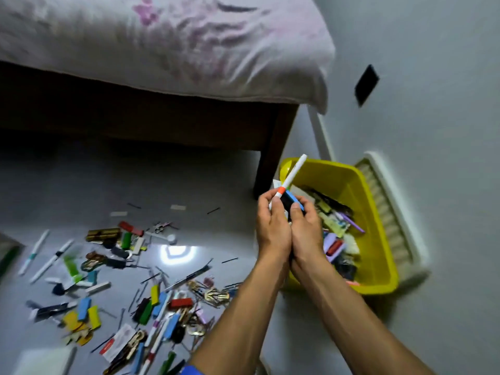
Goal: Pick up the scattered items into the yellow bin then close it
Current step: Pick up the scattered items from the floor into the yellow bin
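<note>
Both hands (290, 226) clutching pens, yellow bin (378, 239) beside bed leg (267, 163)

Head view, downward, near hands (288, 226)

1. The grey floor (205, 182) carries a scatter of small items (130, 290) (pens, coloured blocks, clips, keys).
2. The yellow bin (378, 239) stands on it, beside the wall.
</note>
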